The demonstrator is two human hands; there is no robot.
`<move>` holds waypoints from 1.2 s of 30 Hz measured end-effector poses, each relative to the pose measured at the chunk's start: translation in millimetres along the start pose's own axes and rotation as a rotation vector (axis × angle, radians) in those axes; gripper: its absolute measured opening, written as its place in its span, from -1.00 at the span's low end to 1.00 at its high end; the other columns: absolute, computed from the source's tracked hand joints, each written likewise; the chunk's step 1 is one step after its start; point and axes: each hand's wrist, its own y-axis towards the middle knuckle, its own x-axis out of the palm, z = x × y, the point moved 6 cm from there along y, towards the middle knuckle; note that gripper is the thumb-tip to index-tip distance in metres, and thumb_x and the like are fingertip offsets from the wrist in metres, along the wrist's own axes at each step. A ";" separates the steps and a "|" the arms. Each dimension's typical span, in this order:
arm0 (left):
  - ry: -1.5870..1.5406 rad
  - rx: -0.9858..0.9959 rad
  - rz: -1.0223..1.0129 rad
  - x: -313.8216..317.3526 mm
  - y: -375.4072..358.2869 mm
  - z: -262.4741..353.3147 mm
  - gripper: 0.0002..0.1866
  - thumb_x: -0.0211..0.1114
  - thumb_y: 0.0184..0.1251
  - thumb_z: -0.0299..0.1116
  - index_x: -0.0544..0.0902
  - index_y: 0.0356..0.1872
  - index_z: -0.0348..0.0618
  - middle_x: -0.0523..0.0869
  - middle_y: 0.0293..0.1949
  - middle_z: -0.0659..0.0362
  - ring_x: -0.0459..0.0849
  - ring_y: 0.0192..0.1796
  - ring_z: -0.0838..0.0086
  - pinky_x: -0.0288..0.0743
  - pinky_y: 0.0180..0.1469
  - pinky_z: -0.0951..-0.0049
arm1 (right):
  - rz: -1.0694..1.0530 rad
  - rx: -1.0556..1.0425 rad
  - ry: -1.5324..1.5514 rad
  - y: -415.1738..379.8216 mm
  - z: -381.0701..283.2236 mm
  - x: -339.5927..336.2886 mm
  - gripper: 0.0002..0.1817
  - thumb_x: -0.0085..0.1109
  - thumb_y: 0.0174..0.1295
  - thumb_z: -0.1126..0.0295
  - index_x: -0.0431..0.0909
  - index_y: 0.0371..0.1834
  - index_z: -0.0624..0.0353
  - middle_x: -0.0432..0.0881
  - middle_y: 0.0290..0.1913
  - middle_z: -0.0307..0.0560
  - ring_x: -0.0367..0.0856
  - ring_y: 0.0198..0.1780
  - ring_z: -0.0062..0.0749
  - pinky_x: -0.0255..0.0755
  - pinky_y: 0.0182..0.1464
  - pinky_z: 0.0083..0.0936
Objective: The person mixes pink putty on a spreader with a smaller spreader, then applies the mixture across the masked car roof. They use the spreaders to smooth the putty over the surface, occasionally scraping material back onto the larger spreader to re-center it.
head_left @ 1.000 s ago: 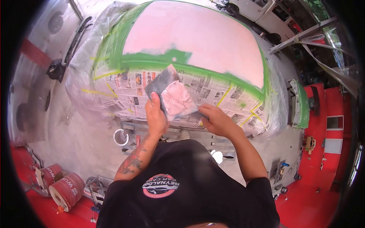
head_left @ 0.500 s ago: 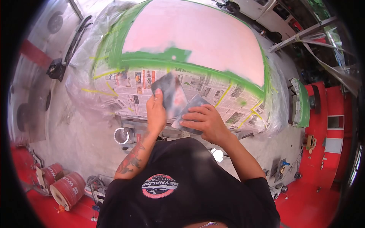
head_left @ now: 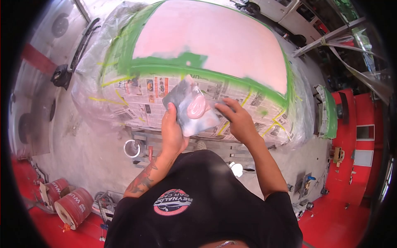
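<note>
My left hand (head_left: 172, 126) is closed on the left edge of a grey, smeared mixing board (head_left: 173, 97), held tilted in front of my chest. A glossy pink mound of body filler (head_left: 197, 107) lies on the board's middle, with pale smears around it. Just right of the board, my right hand (head_left: 240, 122) pinches a flat grey putty spreader (head_left: 215, 104), seen nearly edge-on and partly hidden by the fingers. Beyond both hands is a car panel (head_left: 206, 37) coated pale pink, edged with green paint and masked with newspaper (head_left: 140, 89).
Clear plastic sheeting (head_left: 89, 82) drapes the car's sides. A white-rimmed bucket (head_left: 132, 148) stands below left of the car. Red drums (head_left: 74, 206) are at lower left, a green-painted part (head_left: 328, 111) at right. A white vehicle (head_left: 289, 16) is parked at the back.
My right hand has moved right and turned, taking the spreader off the board's lower right edge. The board has tilted, and the pink filler now shows as a rounded mound.
</note>
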 end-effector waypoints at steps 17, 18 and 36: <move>0.382 0.343 0.151 -21.7 15.7 -28.3 -0.47 -0.13 0.58 0.07 0.49 0.00 -0.27 0.51 -0.35 0.32 0.35 -0.43 0.72 0.21 -0.46 0.62 | 0.108 0.020 0.155 15.0 -52.5 -21.4 -0.36 -0.08 -0.17 0.78 0.53 0.12 0.27 0.55 0.10 0.07 0.48 0.12 0.01 0.37 0.18 -0.18; 0.383 0.341 0.153 -19.4 15.5 -28.6 -0.47 -0.13 0.58 0.07 0.49 0.00 -0.27 0.51 -0.35 0.32 0.35 -0.43 0.72 0.21 -0.46 0.62 | 0.182 0.038 0.164 15.6 -49.1 -26.6 -0.36 -0.09 -0.17 0.79 0.53 0.12 0.26 0.54 0.10 0.07 0.48 0.12 0.01 0.37 0.18 -0.19; 0.393 0.385 -0.010 -22.9 14.3 -30.8 -0.42 -0.14 0.59 0.02 0.28 0.32 -0.29 0.46 0.24 0.01 0.50 0.25 0.30 0.39 0.29 0.27 | 0.248 0.012 0.142 34.1 -49.6 -23.1 -0.49 0.03 -0.02 0.68 0.55 0.09 0.23 0.58 0.02 -0.01 0.51 0.05 -0.06 0.37 0.07 -0.17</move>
